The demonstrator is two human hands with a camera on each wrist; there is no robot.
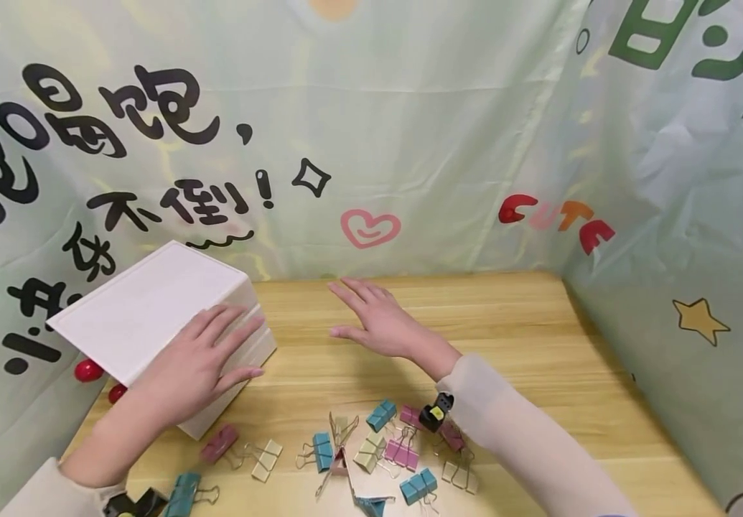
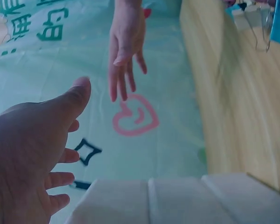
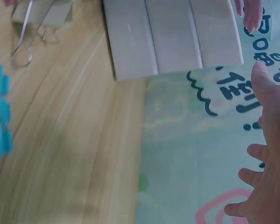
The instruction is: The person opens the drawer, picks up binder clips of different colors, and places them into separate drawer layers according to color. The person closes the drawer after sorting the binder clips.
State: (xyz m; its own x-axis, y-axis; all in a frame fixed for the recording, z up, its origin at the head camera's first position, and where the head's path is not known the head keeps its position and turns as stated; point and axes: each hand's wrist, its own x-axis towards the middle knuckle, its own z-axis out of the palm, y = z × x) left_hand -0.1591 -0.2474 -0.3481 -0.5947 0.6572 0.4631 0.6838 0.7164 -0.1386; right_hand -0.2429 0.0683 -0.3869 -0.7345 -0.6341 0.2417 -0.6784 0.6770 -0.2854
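A white box [image 1: 151, 309] with grooved sides stands at the left of the wooden table. My left hand [image 1: 199, 370] is at its right edge in the head view, fingers extended and holding nothing; whether it touches the box I cannot tell. My right hand [image 1: 380, 323] hovers over the table's middle with fingers spread and nothing in it. Binder clips lie scattered nearer to me: teal [image 1: 382, 414], pink [image 1: 401, 454] and cream [image 1: 369, 451] ones below the right forearm. Closer to the box are a pink clip [image 1: 219, 443], a cream clip [image 1: 267, 460] and a teal clip [image 1: 182, 495].
A printed fabric backdrop [image 1: 449, 143] hangs behind the table and along both sides. The wooden tabletop [image 1: 507, 323] stretches to the right of the right hand. Two red round shapes [image 1: 88, 370] show at the box's left. Each wrist carries a small black camera [image 1: 437, 411].
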